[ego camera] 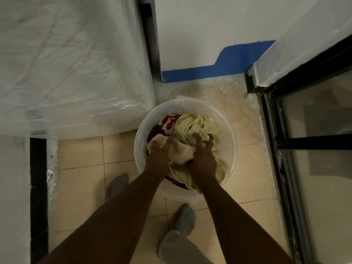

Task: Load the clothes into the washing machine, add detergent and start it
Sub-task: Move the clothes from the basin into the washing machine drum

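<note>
Both hands reach down into a white bucket point(185, 109) on the floor. Left hand point(158, 157) and right hand point(202, 159) curl partly closed fingers into cream clothes point(192, 128). Loosely gathered, trailing pieces may drop onto the gritty floor.

Both forearms are bare to the edge of the view, with no sleeves, watch or bracelet showing. The left hand point(159, 156) and right hand point(202, 159) are bare too, without gloves or rings. Pale grey soft slippers point(183, 219) cover both feet, faintly mottled with reddish marks. A light grey-beige trouser leg point(175, 246), loose and creased, shows above the right foot.
</note>
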